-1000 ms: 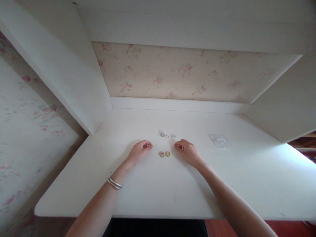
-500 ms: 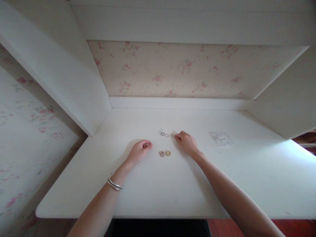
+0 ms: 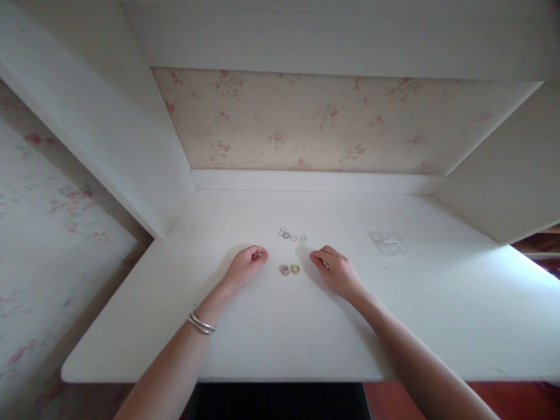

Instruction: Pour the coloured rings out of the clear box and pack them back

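My left hand [image 3: 245,268] rests on the white desk with its fingers curled closed. Whatever lies between those fingertips, if anything, is too small to make out. My right hand [image 3: 336,272] is pinched closed a little above or on the desk, and I cannot see what it holds, if anything. Between the hands lie a pinkish ring [image 3: 284,270] and a yellow ring [image 3: 295,269], side by side. Farther back is a loose cluster of several thin silvery rings [image 3: 286,235]. To its right sit small green rings [image 3: 303,238], apart from my right fingertips.
A clear plastic bag [image 3: 388,243] lies flat on the desk [image 3: 271,338] to the right. Side panels and a low back ledge [image 3: 315,180] bound the desk, with an overhead panel [image 3: 332,44] above. A dark seat [image 3: 280,401] shows below the front edge.
My right hand has drawn back toward me from the green rings, which now show uncovered. My left hand stays in nearly the same place, and the view has shifted slightly.
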### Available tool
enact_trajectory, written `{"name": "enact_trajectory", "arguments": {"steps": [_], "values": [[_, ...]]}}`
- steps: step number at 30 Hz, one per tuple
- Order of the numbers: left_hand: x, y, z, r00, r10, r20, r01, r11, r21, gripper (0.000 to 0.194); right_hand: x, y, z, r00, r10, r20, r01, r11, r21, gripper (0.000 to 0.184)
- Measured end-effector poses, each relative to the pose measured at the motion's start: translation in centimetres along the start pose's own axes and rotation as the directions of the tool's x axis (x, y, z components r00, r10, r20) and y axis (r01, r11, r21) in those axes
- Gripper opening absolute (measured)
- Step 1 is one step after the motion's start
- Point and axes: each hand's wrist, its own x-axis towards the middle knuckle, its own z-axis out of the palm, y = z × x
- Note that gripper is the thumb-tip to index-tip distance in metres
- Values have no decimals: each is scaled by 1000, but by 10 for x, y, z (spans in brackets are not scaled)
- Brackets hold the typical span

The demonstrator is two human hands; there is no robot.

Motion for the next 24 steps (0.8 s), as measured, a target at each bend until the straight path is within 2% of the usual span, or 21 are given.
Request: {"name": "enact_trajectory", "arguments": {"steps": [5,15,20,24], "values": [[-2,1,0,1000,1,-10,-1,1000,13,31,-18,-6,4,997,-49,56,46,998,52,26],[0,4,9,998,49,26,-50,997,54,32,-19,-6,4,991,-84,102,82,996,19,29],[13,28,22,979,182,87,-198,952,234,28,-19,-7,4,990,-82,117,82,997,5,29],[36,55,41,933,323,160,-360,843,398,22,-18,-2,0,998,49,-27,-46,995,88,30]]}}
